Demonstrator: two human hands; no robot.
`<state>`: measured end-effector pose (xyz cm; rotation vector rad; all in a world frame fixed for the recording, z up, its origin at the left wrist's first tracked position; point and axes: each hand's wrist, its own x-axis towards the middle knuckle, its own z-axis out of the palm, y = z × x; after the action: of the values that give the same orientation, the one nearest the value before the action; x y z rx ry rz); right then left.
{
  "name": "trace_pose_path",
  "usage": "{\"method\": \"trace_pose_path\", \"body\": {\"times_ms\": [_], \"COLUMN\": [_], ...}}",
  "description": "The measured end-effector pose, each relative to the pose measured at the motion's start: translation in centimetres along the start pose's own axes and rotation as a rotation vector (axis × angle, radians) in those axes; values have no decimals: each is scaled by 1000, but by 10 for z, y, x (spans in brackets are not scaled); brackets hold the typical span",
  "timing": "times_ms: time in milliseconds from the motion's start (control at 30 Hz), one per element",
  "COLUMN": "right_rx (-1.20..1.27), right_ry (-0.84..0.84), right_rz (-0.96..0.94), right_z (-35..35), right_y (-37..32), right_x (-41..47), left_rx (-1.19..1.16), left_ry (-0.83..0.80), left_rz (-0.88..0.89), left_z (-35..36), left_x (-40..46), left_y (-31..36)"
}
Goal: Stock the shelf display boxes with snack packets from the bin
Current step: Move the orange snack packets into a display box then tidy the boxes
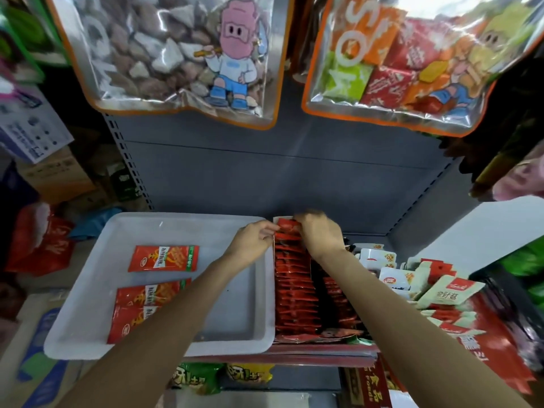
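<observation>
Grey metal shelf back panel [265, 178] fills the centre. Two big clear foil-edged hanging snack bags up top: one w/ brownish-white lumps [164, 54], one w/ orange/green/red packs [406, 60].

White shallow plastic bin [97, 290] sits on the shelf ledge at left, nearly emptied: only abt three flat red-orange snack packets [163, 258] left, one alone at the back, the others overlapping at front left. Just right of the bin, touching its rim, the long cardboard display box [294, 293] is packed front to back w/ upright red packets, so it reads as nearly full. Judgement: task is late stage; the last bin packets are yet to go in, and space for them looks tight.

Left hand [253, 242] is at the box's far end, thumb and fingers pinching the edge of a red packet [287, 223]. Right hand [319, 234] is over the same end, fingers curled down onto the row's rear packets; exact grip can't tell, blurred.

Right of the box: a darker row of packets [338, 293], then loose white and pale-green pouches [447, 293] heaped, crowding that side. Green-yellow bags [203, 378] on the shelf below. Cardboard cartons [59, 175] and a red plastic bag [41, 240] off left.
</observation>
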<state>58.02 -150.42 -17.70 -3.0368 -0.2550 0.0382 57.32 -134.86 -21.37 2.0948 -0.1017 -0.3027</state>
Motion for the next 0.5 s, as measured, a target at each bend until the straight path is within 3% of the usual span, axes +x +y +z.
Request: {"method": "trace_pose_path", "body": {"times_ms": [100,167,367,500], "right_rx": [-35,-16,101,285], "right_ry": [-167,-175,173,-33], "right_rz": [44,66,-115,-211], "right_z": [11,14,17,37], "right_y": [-1,-1,-37,-85], "right_x": [9,12,-9,-18], "left_rx": [5,16,50,96], "left_ry": [-5,12,167,257], "left_rz": [-5,-2,-10,-50], "left_z": [-2,-7,-26,-53], "left_x": [-2,-5,-23,-44], "left_y": [-6,-11,-29,-56]}}
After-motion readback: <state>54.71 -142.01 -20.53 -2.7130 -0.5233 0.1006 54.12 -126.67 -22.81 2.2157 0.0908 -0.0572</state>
